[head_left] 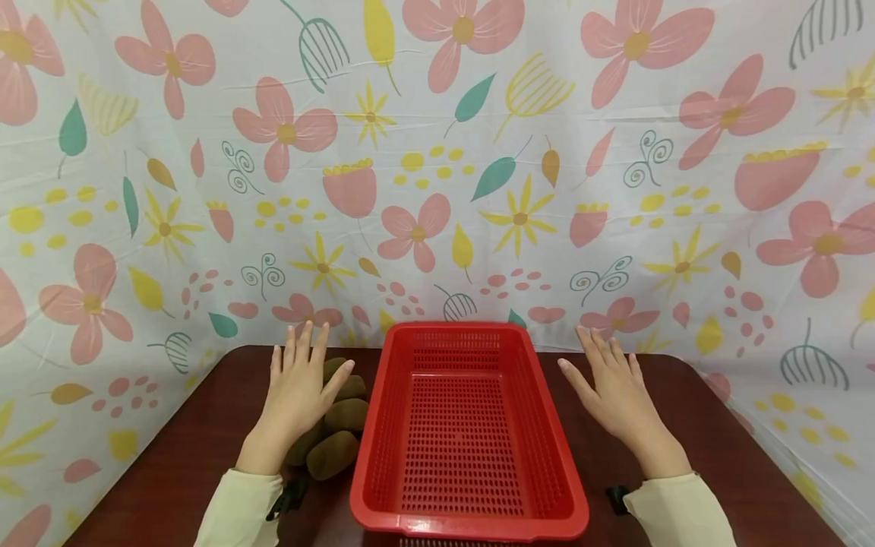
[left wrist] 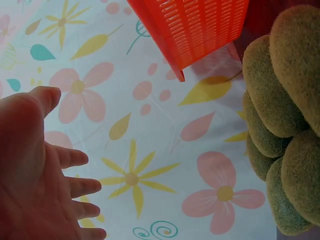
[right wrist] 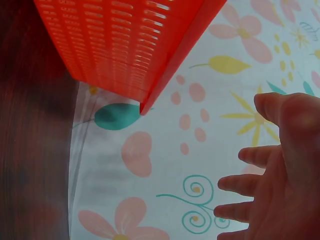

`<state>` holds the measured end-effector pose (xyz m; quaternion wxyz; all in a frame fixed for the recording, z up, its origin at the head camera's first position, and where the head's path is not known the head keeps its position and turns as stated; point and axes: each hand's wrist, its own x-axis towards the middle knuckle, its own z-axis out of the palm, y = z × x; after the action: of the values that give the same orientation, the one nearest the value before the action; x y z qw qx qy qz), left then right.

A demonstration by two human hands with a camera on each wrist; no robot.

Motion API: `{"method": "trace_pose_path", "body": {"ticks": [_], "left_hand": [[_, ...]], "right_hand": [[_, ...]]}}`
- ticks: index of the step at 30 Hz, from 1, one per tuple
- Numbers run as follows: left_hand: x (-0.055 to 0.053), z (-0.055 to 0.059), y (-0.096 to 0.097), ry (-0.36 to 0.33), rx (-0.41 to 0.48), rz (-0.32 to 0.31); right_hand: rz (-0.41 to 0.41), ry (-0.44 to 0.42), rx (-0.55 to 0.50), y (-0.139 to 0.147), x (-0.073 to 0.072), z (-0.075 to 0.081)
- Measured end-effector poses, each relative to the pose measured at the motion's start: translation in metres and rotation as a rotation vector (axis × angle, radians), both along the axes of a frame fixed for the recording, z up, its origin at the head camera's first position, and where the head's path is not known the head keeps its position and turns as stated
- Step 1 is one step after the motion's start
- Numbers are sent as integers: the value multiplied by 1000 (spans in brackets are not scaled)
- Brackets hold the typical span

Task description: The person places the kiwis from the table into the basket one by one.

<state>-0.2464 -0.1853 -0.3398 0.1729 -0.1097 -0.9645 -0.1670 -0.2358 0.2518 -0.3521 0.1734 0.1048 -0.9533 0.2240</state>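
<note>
A red plastic basket (head_left: pixel 459 524) with slotted walls and floor stands in the middle of the table, nothing inside it. My left hand (head_left: pixel 297 391), fingers spread and straight, hovers left of the basket and holds nothing. Partly behind that hand lies a group of several brown fuzzy kiwis (head_left: pixel 332 456), close against the basket's left side; they also show at the right of the left wrist view, piled together (left wrist: pixel 272 85). On the basket's other side, my right hand (head_left: pixel 618 395) is held up with straight, parted fingers and nothing in its grasp.
The dark reddish-brown table (head_left: pixel 738 471) reaches back to a white cloth (head_left: pixel 437 289) printed with flowers and leaves, which hangs behind and along both sides. A dark strap (head_left: pixel 289 499) circles the left wrist, and another (head_left: pixel 617 500) the right.
</note>
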Motion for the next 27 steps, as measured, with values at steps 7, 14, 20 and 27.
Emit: {"method": "trace_pose_path", "body": {"ticks": [7, 14, 20, 27], "left_hand": [[2, 1, 0, 19, 3, -14], [6, 2, 0, 22, -3, -31], [9, 1, -1, 29, -9, -54], [13, -1, -2, 47, -21, -96]], "right_hand": [[27, 25, -43, 0, -2, 0], [60, 18, -92, -2, -2, 1], [112, -15, -155, -4, -2, 0], [115, -64, -241, -8, 2, 2]]}}
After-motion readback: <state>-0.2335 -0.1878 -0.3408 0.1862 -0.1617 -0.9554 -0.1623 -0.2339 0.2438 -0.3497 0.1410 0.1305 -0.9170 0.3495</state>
